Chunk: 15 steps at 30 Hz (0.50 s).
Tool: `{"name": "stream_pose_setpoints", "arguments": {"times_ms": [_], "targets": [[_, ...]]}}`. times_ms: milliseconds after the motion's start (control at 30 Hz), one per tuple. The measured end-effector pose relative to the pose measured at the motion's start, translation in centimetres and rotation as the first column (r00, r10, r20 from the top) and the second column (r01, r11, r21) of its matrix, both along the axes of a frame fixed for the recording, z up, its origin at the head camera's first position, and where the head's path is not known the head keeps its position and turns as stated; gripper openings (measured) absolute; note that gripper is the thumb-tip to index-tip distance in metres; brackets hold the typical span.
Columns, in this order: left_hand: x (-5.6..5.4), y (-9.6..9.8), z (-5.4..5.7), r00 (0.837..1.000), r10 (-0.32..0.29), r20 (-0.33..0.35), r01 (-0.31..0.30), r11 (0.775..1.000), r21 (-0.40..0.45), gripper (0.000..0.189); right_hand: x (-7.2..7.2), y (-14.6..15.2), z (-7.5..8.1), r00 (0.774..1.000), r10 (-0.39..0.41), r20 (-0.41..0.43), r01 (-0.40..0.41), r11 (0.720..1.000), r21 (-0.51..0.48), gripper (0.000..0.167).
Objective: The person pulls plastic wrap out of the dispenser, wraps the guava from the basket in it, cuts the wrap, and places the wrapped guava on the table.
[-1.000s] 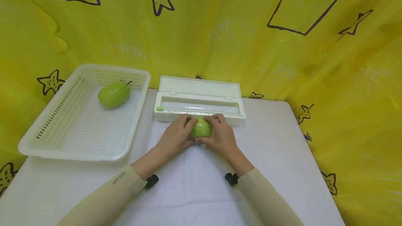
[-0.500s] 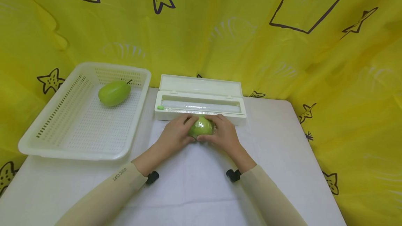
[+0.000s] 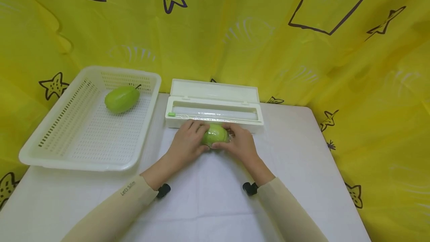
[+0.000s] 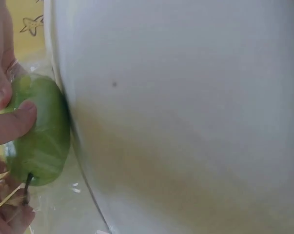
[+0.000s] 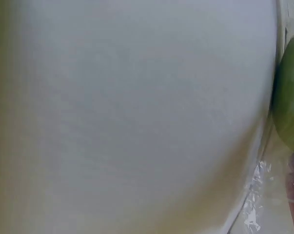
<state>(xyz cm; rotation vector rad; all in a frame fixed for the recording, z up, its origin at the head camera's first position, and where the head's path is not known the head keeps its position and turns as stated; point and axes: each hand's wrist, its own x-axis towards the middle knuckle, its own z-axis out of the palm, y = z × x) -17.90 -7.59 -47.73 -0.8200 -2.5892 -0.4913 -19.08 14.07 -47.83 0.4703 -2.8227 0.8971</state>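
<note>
Both hands hold a green pear (image 3: pixel 215 135) between them, just in front of an open cling film box (image 3: pixel 178 123). My left hand (image 3: pixel 186 139) grips its left side; in the left wrist view the thumb (image 4: pixel 21 118) presses on the skin and a dark stem sticks out at the lower end. My right hand (image 3: pixel 241 143) holds the right side with thumb and fingers; only part of it shows in the right wrist view. Clear cling film (image 5: pixel 254 209) lies over the pear and spreads in shiny wrinkles beside it.
At left stands a white plastic basket (image 3: pixel 84 167) with another green pear (image 3: pixel 122 99) in it. The box has its lid (image 3: pixel 215 89) raised at the back, a film roll (image 3: pixel 215 112) inside and a green slider (image 3: pixel 171 114). A yellow patterned curtain (image 3: pixel 208 40) hangs behind the white table (image 3: pixel 285 152).
The pear has turned slightly between the hands, now showing more of its long side. The left hand's fingers have shifted a little up and over it. The basket and box stay put.
</note>
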Motion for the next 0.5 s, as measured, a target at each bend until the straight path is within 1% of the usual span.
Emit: {"name": "stream_pose_setpoints", "arguments": {"times_ms": [67, 100, 133, 200, 267, 300, 367, 433, 500], "targets": [[0.0, -0.2, 0.1, 1.000, 0.002, 0.023, -0.002, 1.000, 0.014, 0.071, 0.3, 0.0, -0.1, 0.996, 0.032, -0.079, -0.028, 0.999, 0.044, 0.071], [0.0, -0.3, 0.1, 1.000, 0.005, 0.030, -0.005, 1.000, 0.018, 0.071, 0.4, 0.0, -0.1, 0.990, 0.048, -0.132, -0.038, 0.996, 0.078, 0.071], [-0.1, -0.4, 0.2, 0.999, 0.009, 0.038, -0.010, 1.000, 0.019, 0.072, 0.6, 0.0, -0.1, 0.981, 0.064, -0.184, -0.042, 0.991, 0.124, 0.072], [-0.1, -0.5, 0.2, 0.999, 0.015, 0.047, -0.016, 1.000, 0.016, 0.072, 0.9, 0.0, 0.1, 0.955, 0.097, -0.281, -0.038, 0.978, 0.207, 0.075], [-0.2, -0.7, 0.2, 0.999, 0.015, 0.052, -0.016, 1.000, 0.017, 0.072, 1.3, -0.1, 0.4, 0.928, 0.136, -0.348, -0.036, 0.960, 0.279, 0.077], [-0.2, -0.7, 0.2, 0.998, 0.015, 0.056, -0.016, 1.000, 0.018, 0.072, 1.5, -0.1, 0.5, 0.918, 0.160, -0.364, -0.044, 0.951, 0.306, 0.076], [-0.2, -0.7, 0.3, 0.998, 0.010, 0.067, -0.012, 1.000, 0.025, 0.073, 1.7, -0.3, 0.9, 0.915, 0.200, -0.349, -0.084, 0.944, 0.319, 0.074], [-0.2, -0.7, 0.2, 0.997, 0.001, 0.079, -0.004, 0.999, 0.036, 0.074, 1.8, -0.4, 1.1, 0.927, 0.218, -0.305, -0.125, 0.947, 0.295, 0.069], [-0.3, -0.6, 0.2, 0.996, -0.010, 0.093, 0.006, 0.999, 0.045, 0.075, 1.7, -0.3, 1.1, 0.946, 0.209, -0.249, -0.145, 0.957, 0.252, 0.067]]}}
